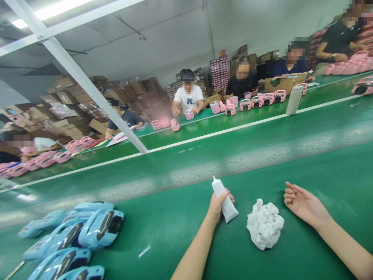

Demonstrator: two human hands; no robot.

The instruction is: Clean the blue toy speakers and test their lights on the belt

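White squeeze tube [230, 210] gripped in the left hand [217, 208], fingers closed around its body, nozzle tilted upward, clear of the green desk [163, 233]. Right hand [304, 204] open and empty, fingers loosely curled, resting just beside a crumpled white cloth [265, 224], within easy reach between both hands. Pale blue car-shaped shells [100, 227] heaped well left, apart from the tube. Seated co-workers [188, 97] beyond, amid pink moulded pieces [256, 102].

Left of crumpled cloth [265, 224] on conveyor belt [329, 171]: tube [225, 202] in left hand [217, 206], farther left plastic shells [72, 233]; right: right hand [304, 204].
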